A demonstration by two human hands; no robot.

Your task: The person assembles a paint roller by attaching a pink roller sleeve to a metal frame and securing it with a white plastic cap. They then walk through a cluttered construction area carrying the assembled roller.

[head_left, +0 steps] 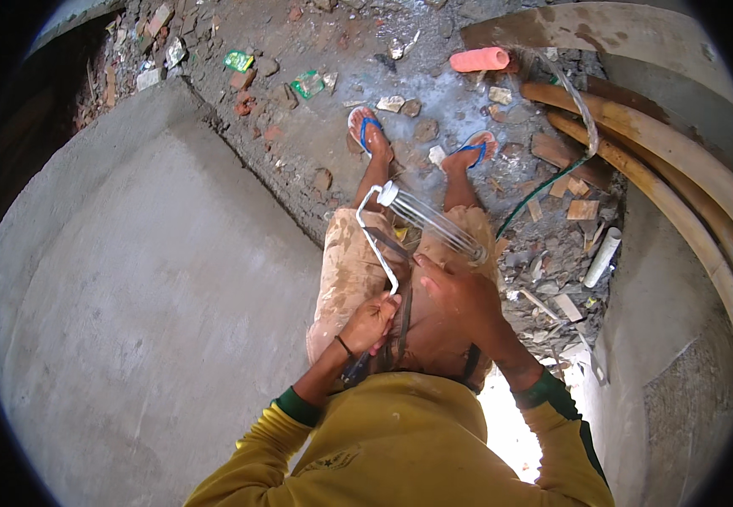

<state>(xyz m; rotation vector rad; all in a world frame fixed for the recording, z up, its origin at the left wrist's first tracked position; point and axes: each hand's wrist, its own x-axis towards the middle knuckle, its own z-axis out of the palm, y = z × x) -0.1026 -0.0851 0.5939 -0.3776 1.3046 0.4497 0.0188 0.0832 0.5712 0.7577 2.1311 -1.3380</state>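
Roller frame (421,221) sits mid-frame over my knees: my left hand (372,323) has fingers clamped round its handle to steady it, while my right hand (459,291) curls loosely at the bare wire cage's near end. Rubble and a pink roller sleeve (480,59) lie beyond my sandals.

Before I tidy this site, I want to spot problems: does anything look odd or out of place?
The roller frame in both hands is bare wire, while its pink sleeve lies apart among rubble beyond the feet. Green wrappers litter the ground there too.

roller frame (417,221) between hands, wall (130,279) left
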